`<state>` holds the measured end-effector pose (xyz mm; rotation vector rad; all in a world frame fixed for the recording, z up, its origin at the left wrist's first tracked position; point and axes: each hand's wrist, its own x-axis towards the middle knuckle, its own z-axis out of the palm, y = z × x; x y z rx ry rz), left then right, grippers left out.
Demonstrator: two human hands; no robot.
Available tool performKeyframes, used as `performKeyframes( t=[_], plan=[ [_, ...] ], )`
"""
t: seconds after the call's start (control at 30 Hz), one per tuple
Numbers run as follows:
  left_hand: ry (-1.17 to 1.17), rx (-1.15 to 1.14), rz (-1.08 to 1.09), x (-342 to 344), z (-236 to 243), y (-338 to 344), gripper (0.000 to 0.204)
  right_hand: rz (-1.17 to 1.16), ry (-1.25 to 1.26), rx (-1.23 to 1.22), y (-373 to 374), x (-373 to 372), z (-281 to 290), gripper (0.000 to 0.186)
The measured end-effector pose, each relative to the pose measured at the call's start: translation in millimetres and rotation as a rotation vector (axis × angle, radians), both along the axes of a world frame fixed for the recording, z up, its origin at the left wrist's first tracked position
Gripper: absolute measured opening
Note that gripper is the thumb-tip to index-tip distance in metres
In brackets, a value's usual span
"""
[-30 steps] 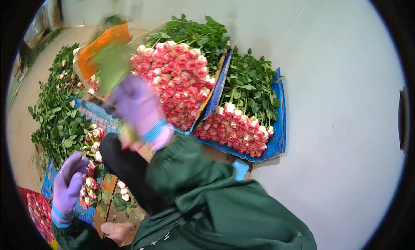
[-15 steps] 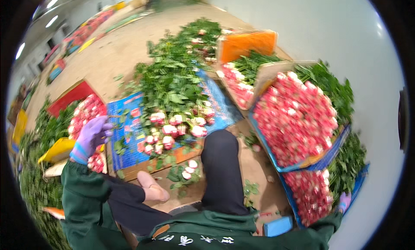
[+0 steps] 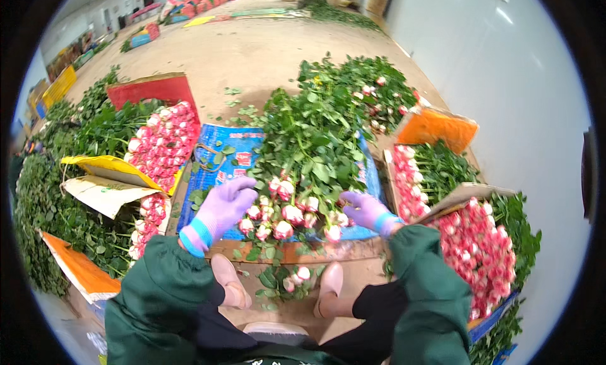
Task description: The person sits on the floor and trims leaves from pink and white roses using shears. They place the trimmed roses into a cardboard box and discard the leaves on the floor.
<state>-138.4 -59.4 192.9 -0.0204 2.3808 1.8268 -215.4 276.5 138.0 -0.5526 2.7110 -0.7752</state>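
Pink-and-white roses [image 3: 292, 215] lie in a loose, leafy pile before me, blooms toward me and stems pointing away. They rest on a blue printed sheet [image 3: 218, 138] over a low board. My left hand [image 3: 222, 208], in a purple glove, is at the left of the blooms, fingers stretched out and holding nothing visible. At the pile's right edge is my right hand [image 3: 368, 211], gloved alike. Its fingers reach toward the outer blooms and leaves, apart, with no stem seen in them. A few cut blooms [image 3: 297, 278] lie on the floor between my feet.
Packed rose bunches [image 3: 165, 144] stand on the left between red, yellow and orange cardboard flaps. More bunches [image 3: 476, 254] are on the right, beside an orange flap [image 3: 437, 128] and a white wall [image 3: 499, 81]. Further roses [image 3: 379, 90] lie behind the pile.
The view has swung to the right. My left hand has come from the left-hand bunches to the pile, and my right hand from the far lower right to the pile's right edge.
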Motion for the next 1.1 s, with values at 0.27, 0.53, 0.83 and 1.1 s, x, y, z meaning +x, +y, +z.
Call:
performKeyframes(
  t=[0.27,0.53,0.83,1.1],
  plan=[
    [-0.048,0.021,0.222,16,-12,-56,0.032,-0.598,-0.054,0.184,-96,-63,-210,0.059],
    [-0.064,0.062,0.183,13,-10,-65,0.032,-0.42,-0.358,-0.276,-98,-89,-146,0.036],
    [0.231,0.144,0.416,29,-10,-125,0.033,-0.188,-0.252,-0.22,-91,-32,-120,0.039],
    [0.316,0.267,0.787,65,7,-185,0.043,-0.257,-0.163,0.098,-35,55,-222,0.032]
  ],
)
